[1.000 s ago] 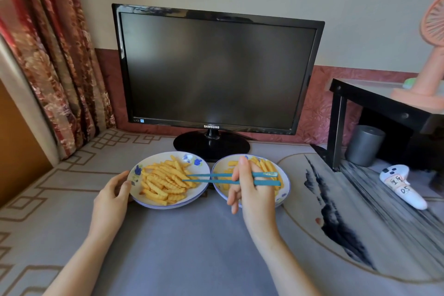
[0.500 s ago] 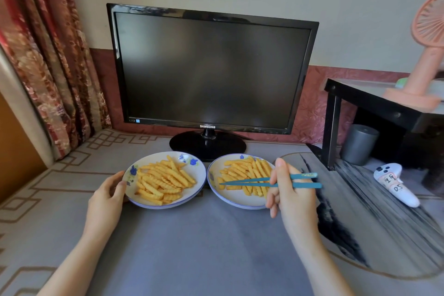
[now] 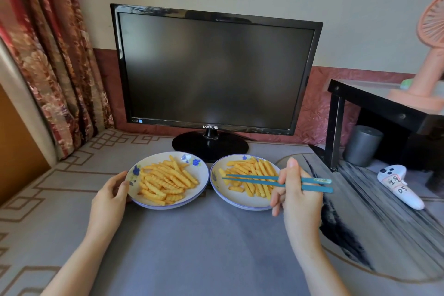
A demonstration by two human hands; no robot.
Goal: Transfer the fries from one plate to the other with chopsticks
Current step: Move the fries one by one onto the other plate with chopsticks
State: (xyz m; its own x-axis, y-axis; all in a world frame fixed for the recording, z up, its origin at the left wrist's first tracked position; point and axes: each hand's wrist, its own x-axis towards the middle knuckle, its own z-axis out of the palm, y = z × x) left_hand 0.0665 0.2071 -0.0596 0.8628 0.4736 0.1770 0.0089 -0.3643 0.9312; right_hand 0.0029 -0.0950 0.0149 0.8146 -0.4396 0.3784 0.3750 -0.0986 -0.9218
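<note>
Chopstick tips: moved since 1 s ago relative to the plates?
Yes. The chopsticks moved right: the tips were over the left plate a second ago and now sit over the right plate, held by the right hand.

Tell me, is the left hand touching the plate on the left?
Touching. The head view shows the left hand with its fingers pressed against the near-left rim of the left plate, no gap between them.

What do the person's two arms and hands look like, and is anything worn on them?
Both forearms are bare as far as the picture shows; no sleeve is in view. The left hand and right hand carry no glove, ring, watch or bracelet that I can see. The fingers are slim, with short, unpainted nails.
</note>
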